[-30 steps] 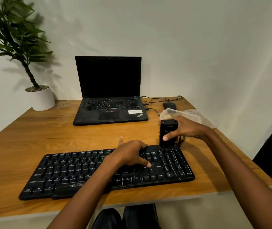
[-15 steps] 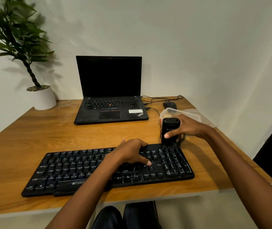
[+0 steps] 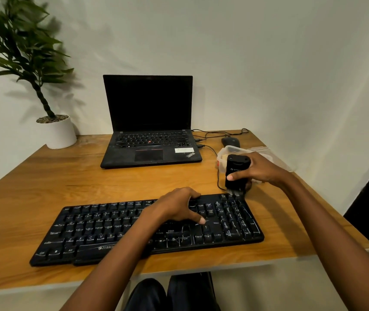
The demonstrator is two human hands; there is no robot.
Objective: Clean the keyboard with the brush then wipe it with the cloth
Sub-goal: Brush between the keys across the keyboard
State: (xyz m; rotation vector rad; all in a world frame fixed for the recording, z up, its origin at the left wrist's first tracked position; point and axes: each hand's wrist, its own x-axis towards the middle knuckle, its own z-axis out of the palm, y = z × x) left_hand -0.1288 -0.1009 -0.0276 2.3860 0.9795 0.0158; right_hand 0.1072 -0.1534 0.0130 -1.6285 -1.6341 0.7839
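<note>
Hands work at a black keyboard [image 3: 102, 227] that lies along the near edge of a wooden desk [image 3: 89, 178]. Our left hand [image 3: 176, 207] rests on the keys right of the middle, fingers loosely arched and spread. It holds nothing and seems only to steady the board. Our right hand [image 3: 259, 169] grips a stubby black brush [image 3: 236, 171] upright, thumb across its front and fingers wrapped behind. The bristles touch the keyboard's far right corner, above the number pad.

Over the last second little has changed. The brush has crept slightly rightward along the far edge towards that corner, and the left hand has kept its place. We judge the brushing stage to be in progress at the far right end. From this one view we cannot tell how much of the board has been brushed.

Behind the right hand sits a clear plastic container [image 3: 235, 151], with a mouse [image 3: 230, 142] just beyond it. We cannot pick out the cloth, so the wiping step looks not yet begun. Farther back stands an open laptop [image 3: 147, 122] with a dark screen, and a potted plant [image 3: 53, 129] at the far left corner.
</note>
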